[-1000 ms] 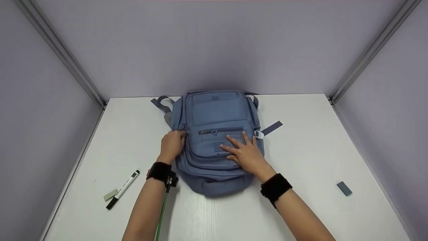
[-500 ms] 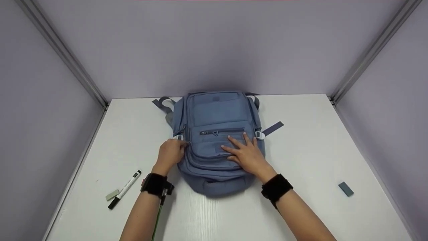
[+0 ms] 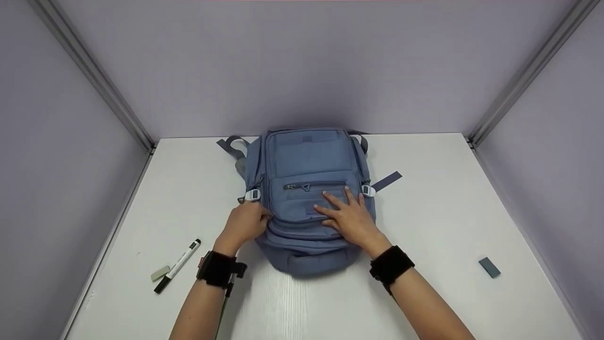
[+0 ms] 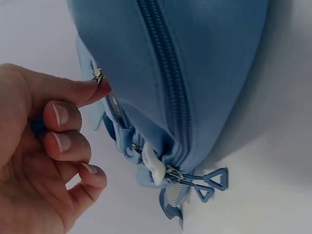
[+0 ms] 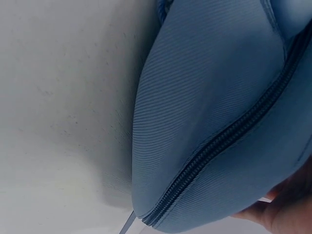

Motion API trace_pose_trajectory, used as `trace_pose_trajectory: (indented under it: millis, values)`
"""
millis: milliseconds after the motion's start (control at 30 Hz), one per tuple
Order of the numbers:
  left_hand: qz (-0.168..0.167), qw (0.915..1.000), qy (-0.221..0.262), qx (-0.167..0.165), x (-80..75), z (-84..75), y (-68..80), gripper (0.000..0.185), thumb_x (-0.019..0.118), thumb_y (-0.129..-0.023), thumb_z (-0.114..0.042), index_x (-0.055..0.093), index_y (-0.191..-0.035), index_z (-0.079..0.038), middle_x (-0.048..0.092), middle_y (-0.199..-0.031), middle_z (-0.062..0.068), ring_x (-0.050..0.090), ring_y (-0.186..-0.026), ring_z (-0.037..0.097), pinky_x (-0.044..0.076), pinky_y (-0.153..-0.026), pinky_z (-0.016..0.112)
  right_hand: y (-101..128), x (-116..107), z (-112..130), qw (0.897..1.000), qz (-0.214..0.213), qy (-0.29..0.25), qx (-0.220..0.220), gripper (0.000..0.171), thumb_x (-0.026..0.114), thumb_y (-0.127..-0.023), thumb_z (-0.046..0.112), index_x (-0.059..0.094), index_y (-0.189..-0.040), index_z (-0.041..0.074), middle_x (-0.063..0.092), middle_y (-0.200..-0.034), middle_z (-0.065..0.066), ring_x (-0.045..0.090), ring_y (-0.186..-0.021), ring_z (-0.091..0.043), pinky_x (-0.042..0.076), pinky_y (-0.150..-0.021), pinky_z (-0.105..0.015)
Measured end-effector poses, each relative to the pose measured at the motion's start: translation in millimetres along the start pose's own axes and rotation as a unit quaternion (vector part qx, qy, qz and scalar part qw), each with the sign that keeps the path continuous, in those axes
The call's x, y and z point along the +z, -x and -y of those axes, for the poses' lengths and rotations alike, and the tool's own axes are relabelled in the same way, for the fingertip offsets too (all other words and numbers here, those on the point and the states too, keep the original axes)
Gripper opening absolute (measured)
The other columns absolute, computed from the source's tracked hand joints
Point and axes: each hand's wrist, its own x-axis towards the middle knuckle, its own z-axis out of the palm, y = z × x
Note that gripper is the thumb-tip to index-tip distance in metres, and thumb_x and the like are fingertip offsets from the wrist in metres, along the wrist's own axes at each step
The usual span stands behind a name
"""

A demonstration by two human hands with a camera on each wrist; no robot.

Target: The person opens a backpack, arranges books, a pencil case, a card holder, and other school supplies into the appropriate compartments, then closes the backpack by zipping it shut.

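Observation:
A blue backpack (image 3: 311, 158) lies front side up on the white table, its top handle (image 3: 314, 264) toward me. At its left side, my left hand (image 3: 246, 223) pinches a small metal zipper slider (image 4: 98, 74) between thumb and index finger; the other fingers are curled in. The pull on that slider is mostly hidden by the hand. My right hand (image 3: 351, 221) rests on the lower right of the front panel with fingers spread. Triangular zipper pulls (image 4: 217, 179) hang from another zipper in the left wrist view. White buckles (image 3: 252, 195) sit on both sides.
On the left of the table (image 3: 118, 302), a white marker (image 3: 178, 265) with black ends lies against a pale green eraser-like block (image 3: 160, 273). A dark green block (image 3: 489, 267) lies on the right. Grey panels (image 3: 302, 66) enclose the table's back and sides.
My left hand has slid toward me along the backpack's left side with the zipper slider, uncovering the left white buckle. My right hand stays in place on the front.

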Motion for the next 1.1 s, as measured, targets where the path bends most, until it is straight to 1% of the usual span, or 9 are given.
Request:
trace_pose_trajectory:
  millis: [67, 167, 333, 500, 633, 800, 967, 1100]
  values:
    - [0.002, 0.9999, -0.009, 0.010, -1.0, -2.9, 0.6, 0.025, 0.065, -0.083, -0.003, 0.066, -0.060, -0.012, 0.055, -0.058, 0.001, 0.049, -0.050, 0.016, 0.044, -0.050, 0.039, 0.1, 0.3, 0.1, 1.000, -0.003, -0.001, -0.001, 0.045, 0.052, -0.096, 0.051, 0.054, -0.139, 0.040, 0.038, -0.154, 0.001, 0.024, -0.137, -0.055, 0.024, -0.099, -0.075]
    - [0.000, 0.9996, -0.023, 0.017, -0.9, -5.6, 2.2, 0.036, 0.064, -0.081, -0.003, 0.048, -0.052, -0.017, 0.043, -0.052, -0.003, 0.043, -0.048, 0.014, 0.040, -0.047, 0.036, -0.2, 0.9, 0.5, 1.000, -0.006, -0.006, -0.002, 0.045, 0.052, -0.096, 0.051, 0.054, -0.139, 0.039, 0.038, -0.154, 0.001, 0.023, -0.137, -0.055, 0.024, -0.098, -0.075]
    - [-0.001, 0.9998, -0.015, 0.015, 0.2, -13.6, 4.4, 0.044, 0.064, -0.078, -0.003, 0.035, -0.051, -0.020, 0.031, -0.050, -0.008, 0.035, -0.046, 0.012, 0.032, -0.044, 0.032, -0.1, 0.8, 0.8, 1.000, -0.010, -0.006, -0.002, 0.045, 0.053, -0.095, 0.051, 0.055, -0.138, 0.040, 0.038, -0.154, 0.001, 0.024, -0.137, -0.055, 0.024, -0.098, -0.075]
    - [-0.001, 0.9998, -0.016, 0.011, 6.3, -27.0, 5.4, 0.046, 0.065, -0.076, -0.006, 0.028, -0.052, -0.022, 0.021, -0.049, -0.011, 0.026, -0.044, 0.009, 0.025, -0.042, 0.029, 0.9, 0.4, 1.5, 1.000, -0.011, -0.006, -0.001, 0.045, 0.053, -0.095, 0.051, 0.055, -0.139, 0.040, 0.038, -0.154, 0.001, 0.024, -0.137, -0.055, 0.025, -0.099, -0.074]
    - [-0.008, 0.9997, -0.021, 0.012, 12.6, -39.4, 5.5, 0.047, 0.065, -0.077, -0.008, 0.028, -0.052, -0.021, 0.021, -0.049, -0.011, 0.026, -0.043, 0.009, 0.027, -0.041, 0.030, 2.0, -0.2, 2.3, 1.000, -0.015, -0.004, -0.004, 0.045, 0.053, -0.095, 0.050, 0.055, -0.139, 0.040, 0.038, -0.154, 0.000, 0.025, -0.137, -0.054, 0.026, -0.098, -0.074]
    - [-0.013, 0.9992, -0.032, 0.021, 21.3, -54.9, 3.7, 0.046, 0.067, -0.079, -0.012, 0.030, -0.051, -0.020, 0.028, -0.047, -0.010, 0.035, -0.041, 0.012, 0.035, -0.041, 0.035, 2.9, -0.1, 2.3, 1.000, -0.018, 0.006, -0.001, 0.046, 0.053, -0.095, 0.051, 0.054, -0.139, 0.040, 0.038, -0.154, 0.001, 0.024, -0.138, -0.054, 0.025, -0.099, -0.074]
    - [-0.002, 0.9982, -0.037, 0.046, 31.9, -70.3, -2.1, 0.046, 0.065, -0.081, -0.012, 0.031, -0.051, -0.020, 0.027, -0.047, -0.010, 0.035, -0.039, 0.011, 0.036, -0.042, 0.035, 3.3, 0.7, 2.0, 1.000, -0.015, 0.009, 0.001, 0.046, 0.052, -0.096, 0.051, 0.052, -0.140, 0.041, 0.036, -0.155, 0.001, 0.022, -0.139, -0.053, 0.023, -0.100, -0.074]
    - [0.003, 0.9963, -0.053, 0.067, 39.5, -80.0, -6.7, 0.044, 0.064, -0.084, -0.012, 0.034, -0.052, -0.019, 0.030, -0.047, -0.007, 0.037, -0.039, 0.011, 0.035, -0.041, 0.033, 5.7, 1.8, 4.8, 1.000, -0.018, 0.010, 0.006, 0.046, 0.053, -0.096, 0.051, 0.052, -0.140, 0.040, 0.034, -0.156, 0.000, 0.021, -0.139, -0.054, 0.018, -0.102, -0.074]
